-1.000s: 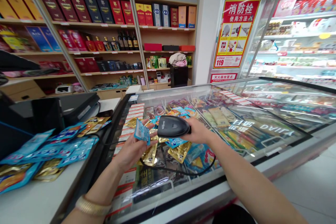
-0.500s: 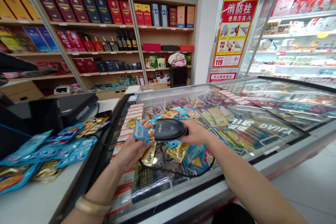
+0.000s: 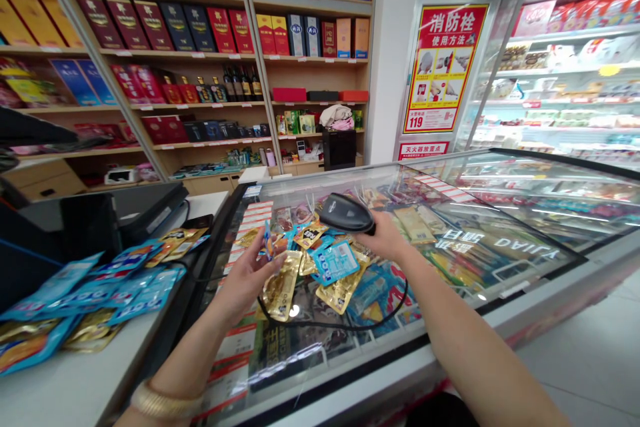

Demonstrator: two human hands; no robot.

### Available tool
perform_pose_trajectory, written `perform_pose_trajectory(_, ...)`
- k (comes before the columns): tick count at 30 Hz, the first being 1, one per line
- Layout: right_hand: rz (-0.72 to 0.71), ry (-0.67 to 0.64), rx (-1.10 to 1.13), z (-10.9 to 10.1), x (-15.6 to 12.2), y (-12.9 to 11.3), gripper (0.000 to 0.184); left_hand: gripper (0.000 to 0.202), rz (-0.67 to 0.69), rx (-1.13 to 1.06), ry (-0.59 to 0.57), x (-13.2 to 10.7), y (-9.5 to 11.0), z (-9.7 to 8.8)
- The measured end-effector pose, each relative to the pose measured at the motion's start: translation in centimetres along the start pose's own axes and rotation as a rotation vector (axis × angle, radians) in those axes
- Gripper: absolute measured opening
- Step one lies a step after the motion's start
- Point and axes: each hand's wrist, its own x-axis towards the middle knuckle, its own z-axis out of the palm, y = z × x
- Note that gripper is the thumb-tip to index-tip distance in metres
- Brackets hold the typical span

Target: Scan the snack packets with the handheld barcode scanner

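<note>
My right hand [image 3: 384,237] is wrapped round the grip of a black barcode scanner [image 3: 346,212], held above the glass with its head pointing left. Between the thumb and fingers of my left hand [image 3: 245,283] is a small blue snack packet [image 3: 269,241], turned nearly edge-on. Under and between both hands lies a loose pile of snack packets on the glass freezer lid. A gold packet [image 3: 283,288] is beside my left thumb, and a blue packet [image 3: 336,263] rests over another gold packet [image 3: 341,291] below the scanner. The scanner's black cable [image 3: 345,327] loops across the glass.
More blue and gold packets [image 3: 107,293] are heaped on the white counter [image 3: 65,390] at left, near a dark phone-like device [image 3: 91,223]. The freezer's glass lid [image 3: 505,213] stretches right. Shelves of boxed bottles [image 3: 200,23] stand behind, with a lit fridge [image 3: 565,87] at far right.
The scanner has moved up and right, away from my left hand. The blue packet in my left hand has turned from face-on to nearly edge-on, and more of the pile shows.
</note>
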Motion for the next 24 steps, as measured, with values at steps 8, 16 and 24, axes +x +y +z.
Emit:
perform_pose_trajectory(8, 0.125, 0.263, -0.178, -1.0, 0.3, 2.6, 0.028, 0.066, 0.237, 0.792, 0.121, 4.6, 0.7, 1.7)
perform_pose_trajectory(16, 0.175, 0.250, -0.294, -0.7, 0.3, 3.0, 0.030, 0.061, 0.271, 1.123, 0.065, 7.8, 0.2, 5.1)
perform_pose_trajectory(24, 0.158, 0.249, -0.307, -0.5, 0.0, 2.8, 0.031, 0.055, 0.488, 0.926, 0.176, 5.5, -0.2, 2.2)
